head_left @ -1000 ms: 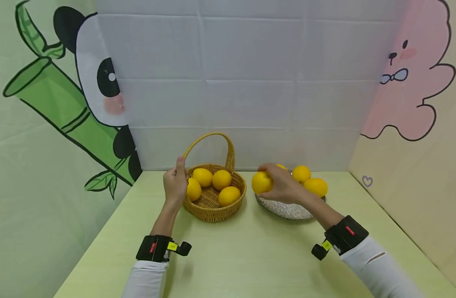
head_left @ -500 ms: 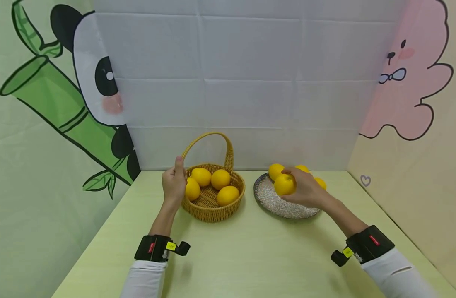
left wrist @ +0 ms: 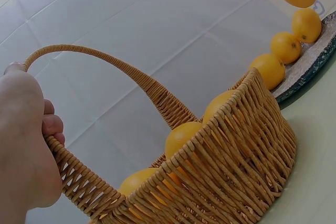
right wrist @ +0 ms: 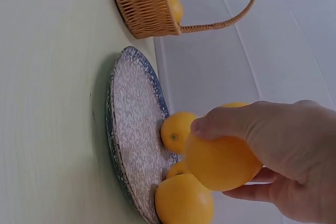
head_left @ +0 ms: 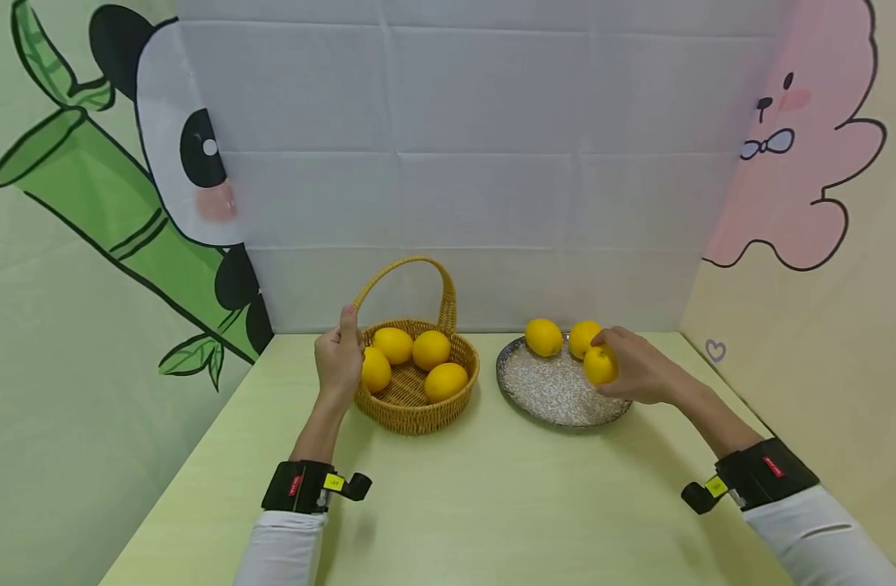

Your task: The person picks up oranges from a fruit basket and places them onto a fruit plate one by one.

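Head view: pale table (head_left: 491, 505), wicker basket (head_left: 418, 420) near its back edge, slightly left of that edge's middle. Round speckled plate (head_left: 550, 392) also by the back edge, toward the back right corner, a gap between it and the basket.

Left hand (head_left: 338, 364) at the basket's left side, grip wrapped round the lower part of the arched handle (head_left: 448, 308), thumb uppermost. Basket upright on the table; four yellow fruits (head_left: 430, 350) inside, lying near its wall.

Right hand (head_left: 644, 368) at the right part of the plate, grip clamped on a single yellow fruit (head_left: 600, 366). Left wrist view: three more fruits (left wrist: 286, 47) in a row along the plate, the gripped one just beyond the far end. Cannot tell whether it touches its nearest neighbour. Right wrist view: plate rim dark and mottled, its centre paler.

Black bands (head_left: 298, 487) on both wrists, white sleeves (head_left: 281, 545) below. Behind the table, pale creased cloth (head_left: 484, 195); panda drawing (head_left: 165, 163) left, pink figure (head_left: 792, 179) with bow tie right.
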Action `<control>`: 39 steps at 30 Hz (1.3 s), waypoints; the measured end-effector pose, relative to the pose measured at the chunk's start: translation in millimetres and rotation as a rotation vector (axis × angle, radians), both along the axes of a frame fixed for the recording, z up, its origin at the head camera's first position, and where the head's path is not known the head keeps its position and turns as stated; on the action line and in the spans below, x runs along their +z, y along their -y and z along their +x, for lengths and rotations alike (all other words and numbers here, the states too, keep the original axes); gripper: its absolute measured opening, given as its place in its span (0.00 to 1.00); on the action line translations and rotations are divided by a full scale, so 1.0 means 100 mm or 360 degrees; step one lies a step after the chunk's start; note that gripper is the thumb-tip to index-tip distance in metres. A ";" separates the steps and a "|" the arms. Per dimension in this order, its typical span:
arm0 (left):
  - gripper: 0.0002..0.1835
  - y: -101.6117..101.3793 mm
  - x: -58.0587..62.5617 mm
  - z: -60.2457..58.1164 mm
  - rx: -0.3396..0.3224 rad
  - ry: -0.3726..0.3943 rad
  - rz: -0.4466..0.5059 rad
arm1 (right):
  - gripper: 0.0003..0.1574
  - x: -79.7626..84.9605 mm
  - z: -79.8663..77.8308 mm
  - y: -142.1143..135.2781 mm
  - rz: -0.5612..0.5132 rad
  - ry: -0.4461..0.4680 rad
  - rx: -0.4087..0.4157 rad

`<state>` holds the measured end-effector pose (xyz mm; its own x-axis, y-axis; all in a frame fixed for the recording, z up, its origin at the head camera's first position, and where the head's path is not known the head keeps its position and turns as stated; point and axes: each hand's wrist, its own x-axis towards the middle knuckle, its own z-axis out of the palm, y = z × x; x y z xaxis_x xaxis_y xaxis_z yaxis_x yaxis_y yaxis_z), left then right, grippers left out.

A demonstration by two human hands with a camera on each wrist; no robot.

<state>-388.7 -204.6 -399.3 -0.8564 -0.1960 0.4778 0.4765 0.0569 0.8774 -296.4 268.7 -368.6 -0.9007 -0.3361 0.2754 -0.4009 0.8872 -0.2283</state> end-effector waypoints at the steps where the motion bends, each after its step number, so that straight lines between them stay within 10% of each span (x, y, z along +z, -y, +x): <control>1: 0.38 0.00 0.00 0.00 -0.0002 0.0002 0.0002 | 0.44 0.00 0.00 -0.02 0.0017 0.0011 0.0000; 39: 0.38 0.00 -0.03 0.00 -0.0039 -0.0018 0.0008 | 0.49 -0.26 -0.07 0.02 0.0609 0.0134 -0.0042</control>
